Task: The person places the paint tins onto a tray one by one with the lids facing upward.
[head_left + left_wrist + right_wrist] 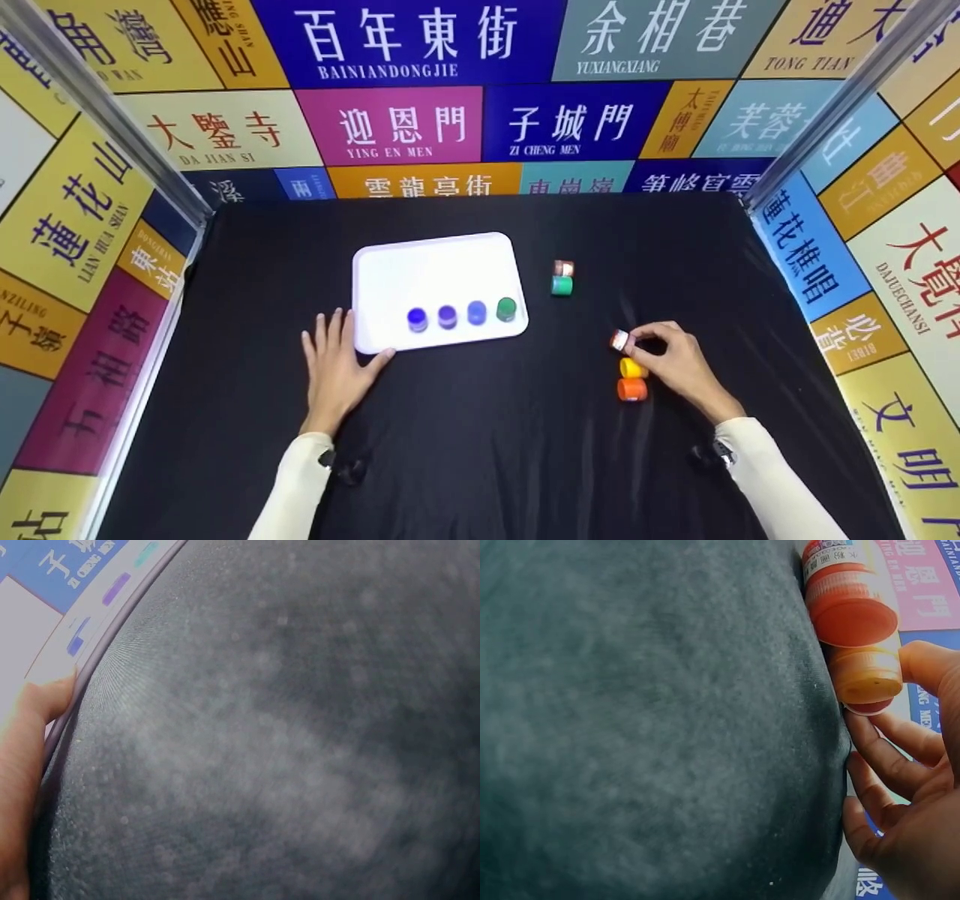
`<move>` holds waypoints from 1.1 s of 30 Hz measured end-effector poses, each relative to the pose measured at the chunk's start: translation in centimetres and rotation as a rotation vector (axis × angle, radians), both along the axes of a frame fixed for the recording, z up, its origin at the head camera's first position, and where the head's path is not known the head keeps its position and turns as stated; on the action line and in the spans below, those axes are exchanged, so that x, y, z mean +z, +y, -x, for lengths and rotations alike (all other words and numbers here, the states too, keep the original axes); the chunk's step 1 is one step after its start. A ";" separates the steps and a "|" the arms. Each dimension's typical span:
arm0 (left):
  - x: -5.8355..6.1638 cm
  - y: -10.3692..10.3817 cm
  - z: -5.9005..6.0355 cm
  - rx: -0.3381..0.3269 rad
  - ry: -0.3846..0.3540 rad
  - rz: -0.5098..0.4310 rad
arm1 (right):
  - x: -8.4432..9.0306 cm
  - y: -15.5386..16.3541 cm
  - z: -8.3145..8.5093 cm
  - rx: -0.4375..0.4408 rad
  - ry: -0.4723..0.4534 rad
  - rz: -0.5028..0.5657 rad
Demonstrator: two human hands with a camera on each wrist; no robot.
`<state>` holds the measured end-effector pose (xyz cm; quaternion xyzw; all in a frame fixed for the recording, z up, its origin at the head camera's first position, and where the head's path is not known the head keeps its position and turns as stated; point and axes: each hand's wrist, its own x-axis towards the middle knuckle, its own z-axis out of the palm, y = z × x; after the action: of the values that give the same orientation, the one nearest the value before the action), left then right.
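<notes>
While back-wall signs point(405, 41) read BAINIANDONGJIE, YING EN MEN and ZI CHENG MEN, one white tray point(435, 274) has left hand point(335, 367), fingers spread, at its near-left corner; right hand point(679, 361), right of the tray, pinches one red jar point(618, 340), label unreadable. Nine jars point(447, 317) total: four on tray, brown jar point(563, 268) and green jar point(562, 286) beside it, yellow jar point(633, 367) and orange jar point(632, 389) near the red.

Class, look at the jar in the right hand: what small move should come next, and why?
Probably lift the red jar toward the white tray: the right hand pinches it, four jars sit in a row there, and the left hand touches the tray's edge.
</notes>
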<state>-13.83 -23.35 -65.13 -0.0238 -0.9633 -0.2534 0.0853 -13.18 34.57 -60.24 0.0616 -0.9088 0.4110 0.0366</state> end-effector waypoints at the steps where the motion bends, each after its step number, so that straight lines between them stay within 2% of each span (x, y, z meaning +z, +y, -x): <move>1: 0.0 0.0 0.0 0.001 -0.001 0.000 | 0.0 -0.1 0.0 -0.001 0.006 0.002; 9: -0.1 0.1 -0.1 0.002 0.002 -0.015 | 0.2 -0.9 0.5 -0.002 0.060 0.051; 15: -0.1 0.1 -0.1 0.004 -0.001 -0.014 | 0.6 -1.8 1.6 0.065 0.126 0.073; 26: 0.0 0.1 0.0 0.003 0.005 -0.002 | 1.3 -5.1 3.2 0.187 0.162 0.148; 33: 0.1 0.1 0.0 0.003 0.010 -0.006 | 2.2 -7.4 4.3 0.257 0.165 0.101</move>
<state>-13.85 -23.25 -65.00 -0.0233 -0.9621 -0.2561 0.0905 -17.51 27.13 -58.03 0.2089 -0.8655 0.4512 0.0611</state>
